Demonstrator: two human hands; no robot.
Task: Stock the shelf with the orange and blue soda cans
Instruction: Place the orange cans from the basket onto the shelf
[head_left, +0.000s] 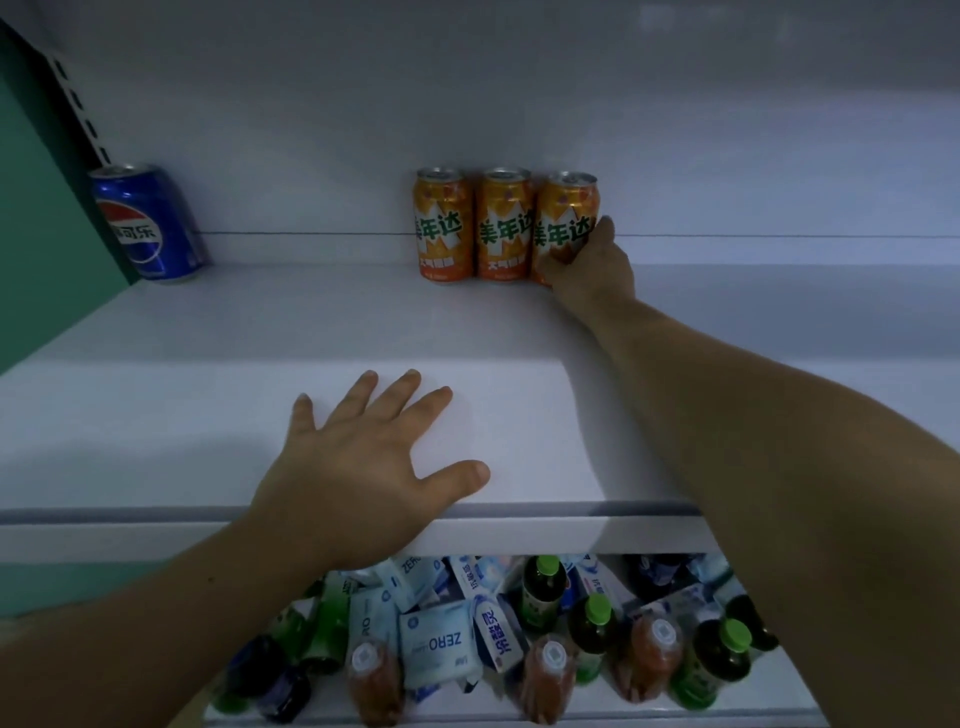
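Three orange soda cans stand upright in a row at the back of the white shelf (208, 332): the left one (443, 223), the middle one (505, 223) and the right one (566, 218). My right hand (592, 270) grips the right orange can low on its right side. A blue soda can (148, 223) stands alone at the shelf's far left, against the green side panel. My left hand (374, 462) rests flat on the front of the shelf with its fingers spread, holding nothing.
The green side panel (47, 234) closes the shelf on the left; a white back wall (519, 104) stands behind the cans. Below the shelf edge a bin (519, 639) holds several green-capped bottles, orange drink bottles and white-blue packets.
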